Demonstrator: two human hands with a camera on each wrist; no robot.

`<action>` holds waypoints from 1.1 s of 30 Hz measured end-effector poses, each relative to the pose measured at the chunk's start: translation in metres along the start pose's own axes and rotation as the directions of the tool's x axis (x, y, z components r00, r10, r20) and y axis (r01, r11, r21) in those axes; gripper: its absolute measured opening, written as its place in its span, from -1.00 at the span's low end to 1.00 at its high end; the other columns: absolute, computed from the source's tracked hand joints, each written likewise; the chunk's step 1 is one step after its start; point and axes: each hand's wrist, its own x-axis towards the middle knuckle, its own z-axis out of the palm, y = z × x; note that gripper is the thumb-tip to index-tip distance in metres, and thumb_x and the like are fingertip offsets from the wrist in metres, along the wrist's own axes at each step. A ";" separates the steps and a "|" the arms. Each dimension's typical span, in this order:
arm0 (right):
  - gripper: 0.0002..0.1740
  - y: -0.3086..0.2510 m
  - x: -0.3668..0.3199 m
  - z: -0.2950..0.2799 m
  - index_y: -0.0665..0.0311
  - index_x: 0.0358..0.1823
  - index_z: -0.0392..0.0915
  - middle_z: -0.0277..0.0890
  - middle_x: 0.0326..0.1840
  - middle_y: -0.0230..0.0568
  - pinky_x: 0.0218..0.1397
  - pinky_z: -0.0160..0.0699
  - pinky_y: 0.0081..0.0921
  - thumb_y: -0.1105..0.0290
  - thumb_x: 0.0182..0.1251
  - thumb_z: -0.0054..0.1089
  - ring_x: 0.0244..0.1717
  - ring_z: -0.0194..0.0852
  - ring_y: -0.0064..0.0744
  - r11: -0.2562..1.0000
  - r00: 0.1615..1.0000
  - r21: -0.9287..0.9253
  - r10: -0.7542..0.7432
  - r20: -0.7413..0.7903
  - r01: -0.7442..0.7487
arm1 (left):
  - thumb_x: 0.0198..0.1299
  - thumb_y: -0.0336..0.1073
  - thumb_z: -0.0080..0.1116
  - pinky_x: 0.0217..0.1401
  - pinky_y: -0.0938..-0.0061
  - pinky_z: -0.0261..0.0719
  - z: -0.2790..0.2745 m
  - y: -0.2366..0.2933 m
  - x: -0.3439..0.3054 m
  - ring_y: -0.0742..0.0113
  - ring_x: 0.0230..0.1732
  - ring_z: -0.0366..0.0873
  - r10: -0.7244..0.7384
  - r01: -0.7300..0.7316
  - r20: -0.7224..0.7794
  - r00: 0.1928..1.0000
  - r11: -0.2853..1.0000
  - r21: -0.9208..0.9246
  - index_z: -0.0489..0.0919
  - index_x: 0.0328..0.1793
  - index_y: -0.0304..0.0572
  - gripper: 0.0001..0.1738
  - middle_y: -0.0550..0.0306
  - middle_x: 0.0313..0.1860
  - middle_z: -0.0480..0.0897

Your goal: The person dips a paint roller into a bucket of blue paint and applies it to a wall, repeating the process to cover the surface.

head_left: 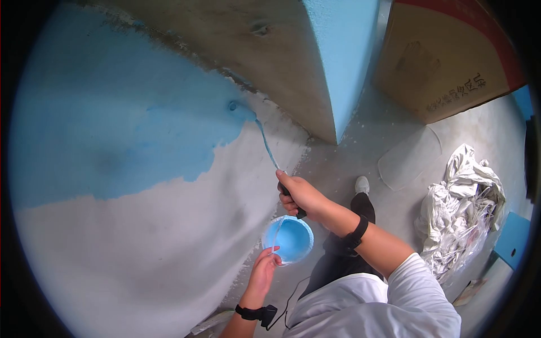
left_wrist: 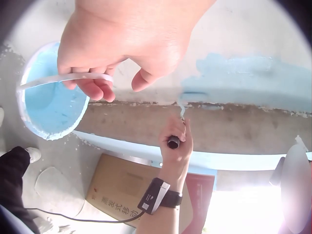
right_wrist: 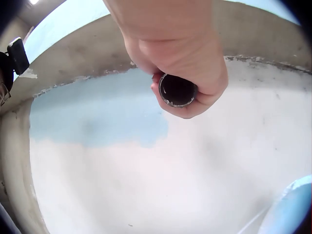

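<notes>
My right hand (head_left: 301, 197) grips the black handle (right_wrist: 178, 91) of a paint roller, its round butt end facing the right wrist camera. The roller's blue-smeared rod (head_left: 267, 144) runs up to its blue head (head_left: 242, 111), which lies against the wall at the edge of the blue paint (head_left: 141, 124). My left hand (head_left: 262, 273) holds a bucket by its thin white strap handle (left_wrist: 61, 79), fingers curled under the strap and thumb apart. Blue paint coats the inside of the bucket (head_left: 303, 230), which hangs just below the right hand.
Bare whitish wall (head_left: 152, 242) spreads below the blue area. A brown unpainted strip (head_left: 265, 56) borders the paint, with a blue ledge (head_left: 338, 50) beyond. A cardboard box (head_left: 445, 56) stands at upper right. Crumpled white sheeting (head_left: 456, 219) lies on the floor.
</notes>
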 end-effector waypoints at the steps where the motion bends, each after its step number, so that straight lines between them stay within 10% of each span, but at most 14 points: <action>1: -0.46 0.001 -0.002 -0.004 0.11 -0.41 0.20 -0.01 -0.63 -0.55 -0.62 0.00 -0.60 -0.18 0.55 -0.17 -0.67 -0.11 -0.67 1.000 1.000 0.004 -0.003 -0.001 0.003 | 0.39 -0.35 -0.10 0.07 0.45 0.36 0.000 0.001 -0.001 0.36 -0.13 0.46 0.005 -0.006 -0.008 1.000 1.000 -0.019 0.46 0.22 -0.39 -0.64 0.14 -0.26 0.53; 8: -0.48 -0.021 -0.013 -0.010 0.12 -0.43 0.21 0.07 -0.63 -0.51 -0.61 0.04 -0.57 -0.13 0.56 -0.14 -0.66 -0.01 -0.64 0.978 0.979 -0.085 -0.194 -0.058 0.189 | 0.35 -0.31 -0.07 0.07 0.44 0.36 -0.005 -0.011 -0.006 0.35 -0.17 0.45 0.081 -0.083 -0.021 0.997 0.985 -0.152 0.45 0.11 -0.32 -0.70 0.14 -0.30 0.51; 33: -0.46 -0.039 -0.001 -0.030 0.12 -0.48 0.18 0.07 -0.66 -0.52 -0.62 0.08 -0.54 -0.13 0.56 -0.16 -0.69 0.00 -0.62 0.981 0.989 -0.133 -0.147 -0.025 0.143 | 0.32 -0.26 -0.07 0.16 0.39 0.34 -0.020 0.012 0.006 0.40 -0.19 0.40 0.160 -0.181 -0.134 0.978 0.969 -0.170 0.42 0.19 -0.25 -0.64 0.21 -0.33 0.46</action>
